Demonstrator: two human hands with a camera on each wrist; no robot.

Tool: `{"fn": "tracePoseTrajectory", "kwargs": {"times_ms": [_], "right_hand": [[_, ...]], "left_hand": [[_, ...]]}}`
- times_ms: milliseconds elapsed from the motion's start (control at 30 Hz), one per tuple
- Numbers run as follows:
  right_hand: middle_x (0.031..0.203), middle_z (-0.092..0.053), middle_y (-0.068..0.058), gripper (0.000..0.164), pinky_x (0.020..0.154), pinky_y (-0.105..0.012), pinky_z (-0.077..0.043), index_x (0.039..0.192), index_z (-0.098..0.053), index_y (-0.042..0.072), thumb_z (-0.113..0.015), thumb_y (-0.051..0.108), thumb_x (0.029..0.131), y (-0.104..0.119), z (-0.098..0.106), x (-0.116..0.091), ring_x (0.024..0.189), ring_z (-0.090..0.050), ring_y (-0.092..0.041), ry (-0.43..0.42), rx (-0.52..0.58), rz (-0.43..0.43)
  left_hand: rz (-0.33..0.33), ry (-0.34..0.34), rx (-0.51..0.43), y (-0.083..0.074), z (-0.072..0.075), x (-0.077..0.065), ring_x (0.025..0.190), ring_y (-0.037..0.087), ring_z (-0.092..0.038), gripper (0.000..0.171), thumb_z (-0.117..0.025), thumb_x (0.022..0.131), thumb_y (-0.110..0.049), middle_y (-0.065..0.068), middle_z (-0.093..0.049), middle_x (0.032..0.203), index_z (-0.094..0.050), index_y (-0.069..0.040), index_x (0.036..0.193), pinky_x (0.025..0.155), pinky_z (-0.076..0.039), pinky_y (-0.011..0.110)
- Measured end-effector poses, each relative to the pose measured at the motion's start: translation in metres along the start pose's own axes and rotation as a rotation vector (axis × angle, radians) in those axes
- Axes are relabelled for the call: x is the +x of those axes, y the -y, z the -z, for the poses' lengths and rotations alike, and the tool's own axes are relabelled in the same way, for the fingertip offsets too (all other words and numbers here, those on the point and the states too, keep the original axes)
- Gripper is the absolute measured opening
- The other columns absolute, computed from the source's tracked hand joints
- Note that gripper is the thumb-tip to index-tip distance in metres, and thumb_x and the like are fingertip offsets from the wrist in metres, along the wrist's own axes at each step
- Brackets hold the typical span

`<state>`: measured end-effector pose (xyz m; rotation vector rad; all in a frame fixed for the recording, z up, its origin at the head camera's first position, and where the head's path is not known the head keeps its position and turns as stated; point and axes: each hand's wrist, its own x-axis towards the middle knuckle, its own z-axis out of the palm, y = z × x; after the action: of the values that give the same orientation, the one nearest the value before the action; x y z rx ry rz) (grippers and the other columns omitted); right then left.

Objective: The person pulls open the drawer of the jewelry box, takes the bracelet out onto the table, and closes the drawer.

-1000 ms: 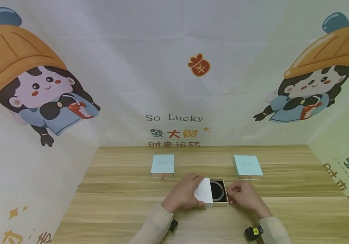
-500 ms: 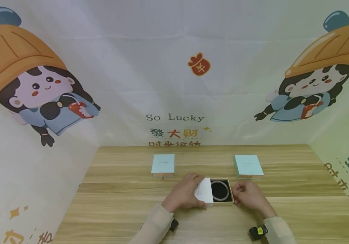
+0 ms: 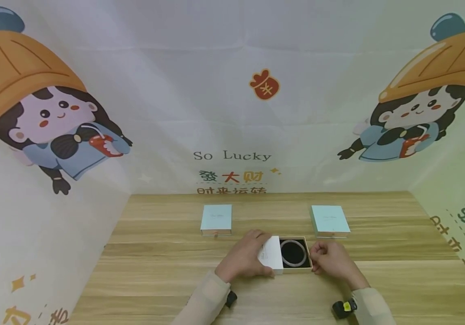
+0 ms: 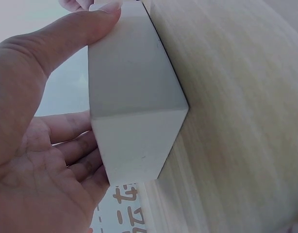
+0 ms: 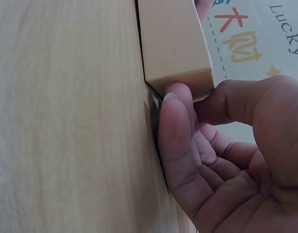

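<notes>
A white slide-out gift box lies on the table, its outer sleeve (image 3: 271, 258) at the left and its tan drawer (image 5: 175, 39) drawn out to the right. In the drawer's black lining sits a round bangle (image 3: 293, 265), fully exposed. My left hand (image 3: 245, 257) grips the sleeve (image 4: 134, 63) with the thumb on the near side and fingers along the far side. My right hand (image 3: 332, 262) has its thumb and curled fingers pinched together at the drawer's right end. Whatever lies between those fingertips is hidden in the right wrist view.
Behind, two light blue boxes rest on the wooden table (image 3: 155, 271): one left (image 3: 217, 217), one right (image 3: 330, 220), each showing a small tab in front. A printed cloth (image 3: 167, 113) walls in the back and both sides.
The drawer has slid rightward out of the sleeve with my right hand, uncovering the whole bangle. Over the last half second hardly anything moves; my left hand stays on the sleeve.
</notes>
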<state>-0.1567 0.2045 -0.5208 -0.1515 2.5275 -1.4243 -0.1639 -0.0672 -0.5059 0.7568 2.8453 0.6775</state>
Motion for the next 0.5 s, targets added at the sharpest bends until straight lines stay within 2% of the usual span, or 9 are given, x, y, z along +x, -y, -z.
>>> {"fn": "tracePoseTrajectory", "kwargs": {"times_ms": [167,300,400,500], "right_hand": [[0.070,-0.067,-0.006,0.012,0.056,-0.027,-0.059,0.096,-0.066,-0.006,-0.056,0.001,0.097,-0.0044,0.0038,-0.0041,0.062,-0.067,-0.015,0.022,0.029,-0.006],[0.076,-0.069,-0.007,0.014,0.060,-0.026,-0.060,0.104,-0.066,-0.006,-0.057,0.004,0.100,-0.0058,0.0054,-0.0059,0.067,-0.067,-0.015,0.000,0.034,-0.010],[0.082,-0.070,-0.006,0.016,0.062,-0.024,-0.058,0.108,-0.067,-0.003,-0.062,0.009,0.099,-0.0029,0.0065,-0.0074,0.072,-0.066,-0.013,-0.054,-0.034,0.031],[0.094,-0.072,-0.007,0.020,0.069,-0.025,-0.058,0.112,-0.067,0.000,-0.070,0.012,0.096,0.0028,0.0080,-0.0079,0.080,-0.067,-0.013,-0.118,-0.135,0.128]], "left_hand": [[0.009,0.014,-0.014,-0.0035,-0.0012,0.0007,0.133,0.022,-0.052,0.097,-0.094,0.069,-0.041,0.006,-0.055,0.145,-0.051,-0.009,0.150,0.112,-0.048,0.037],[0.020,0.020,-0.037,-0.0050,-0.0011,0.0013,0.135,0.024,-0.051,0.097,-0.094,0.070,-0.040,0.007,-0.054,0.148,-0.050,-0.008,0.150,0.114,-0.046,0.039],[0.029,0.025,-0.054,-0.0041,-0.0010,0.0019,0.135,0.025,-0.051,0.098,-0.094,0.070,-0.039,0.008,-0.053,0.148,-0.049,-0.008,0.151,0.114,-0.046,0.040],[0.040,0.025,-0.059,-0.0012,-0.0008,0.0029,0.136,0.026,-0.050,0.099,-0.094,0.070,-0.040,0.009,-0.052,0.149,-0.048,-0.007,0.152,0.115,-0.046,0.041]]}}
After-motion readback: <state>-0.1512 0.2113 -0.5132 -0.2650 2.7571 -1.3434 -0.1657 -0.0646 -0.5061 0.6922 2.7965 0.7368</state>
